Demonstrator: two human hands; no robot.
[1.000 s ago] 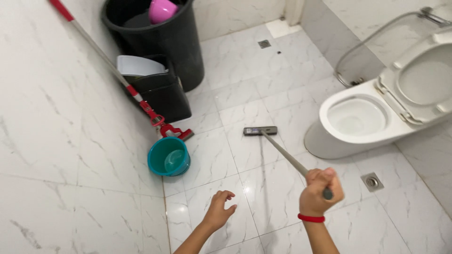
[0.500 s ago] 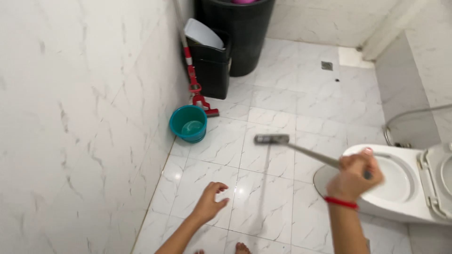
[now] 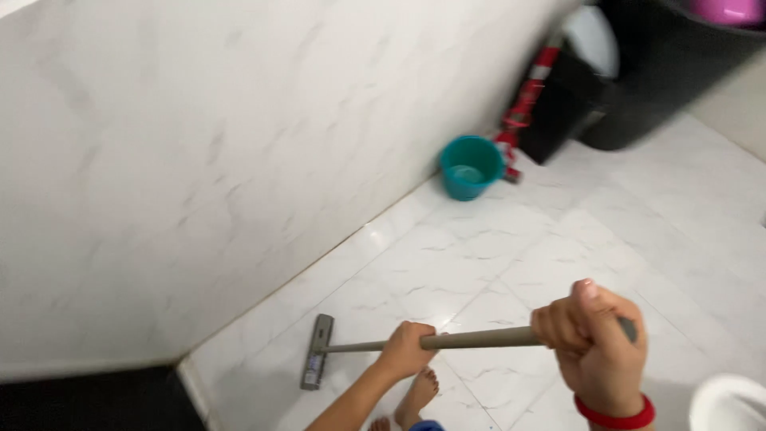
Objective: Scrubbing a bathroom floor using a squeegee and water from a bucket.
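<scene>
Nearby, teal bucket (image 3: 471, 166) beside red mop (image 3: 523, 104), black bin (image 3: 666, 64).

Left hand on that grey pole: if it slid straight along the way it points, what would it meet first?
The left hand points along the grey metal pole toward the flat grey floor-wiper head. That head comes first; just beyond it stands the white marble wall, though depth is unclear.

1. Bright, even, soft light; only faint shadows.
2. Gentle glare on glossy floor tiles (image 3: 511, 239) along the wall base.
3. Heavy motion blur across black bins (image 3: 638, 88) and teal bucket (image 3: 471, 166).
4. Slight softness on right hand (image 3: 594, 347); dark corner at bottom left.
</scene>
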